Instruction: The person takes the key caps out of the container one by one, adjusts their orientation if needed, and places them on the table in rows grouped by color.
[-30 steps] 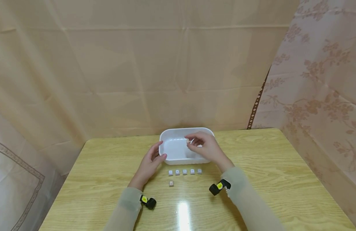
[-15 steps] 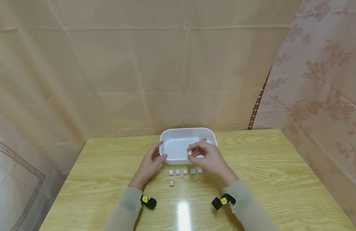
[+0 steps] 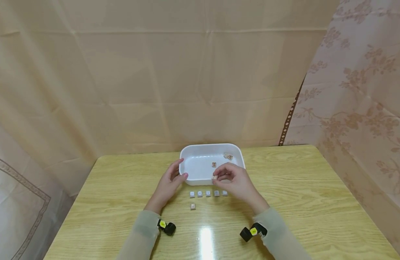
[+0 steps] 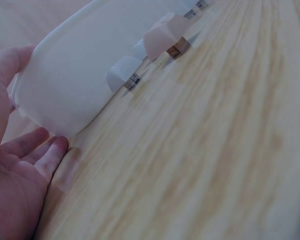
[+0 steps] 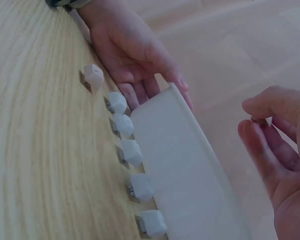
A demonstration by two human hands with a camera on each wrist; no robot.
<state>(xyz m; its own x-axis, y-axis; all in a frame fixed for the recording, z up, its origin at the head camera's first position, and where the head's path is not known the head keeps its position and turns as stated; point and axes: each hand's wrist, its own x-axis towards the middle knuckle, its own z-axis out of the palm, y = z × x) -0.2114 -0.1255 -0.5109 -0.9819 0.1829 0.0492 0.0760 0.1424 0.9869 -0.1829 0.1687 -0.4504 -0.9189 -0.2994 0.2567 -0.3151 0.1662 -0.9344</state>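
over the last second the right hand [image 3: 233, 180] has drawn back from above the middle of the white tray [image 3: 200, 182] to its near rim, and a small pale piece [image 3: 214, 177] is pinched between the tips of its thumb and forefinger. that shift has left the tray's inside easier to see: a square brown piece [image 3: 214, 164] now lies in full sight on the tray's bottom, and a couple of small pieces [image 3: 230, 157] sit together near the far right corner. the left hand [image 3: 168, 186] hasn't moved noticeably; its thumb and fingers are clasped round the tray's left end, which seems to keep it steady. on the desk [image 3: 122, 202], just in front of the tray, the row of five white caps [image 3: 208, 194] is as it was, and so is the lone tan cap [image 3: 193, 206] nearer the person, below the row's left end. i'd judge the work to be mid-step: the held piece is up in the fingers, neither lying with the others in the tray nor set down on the desk, and its markings are too small to tell.
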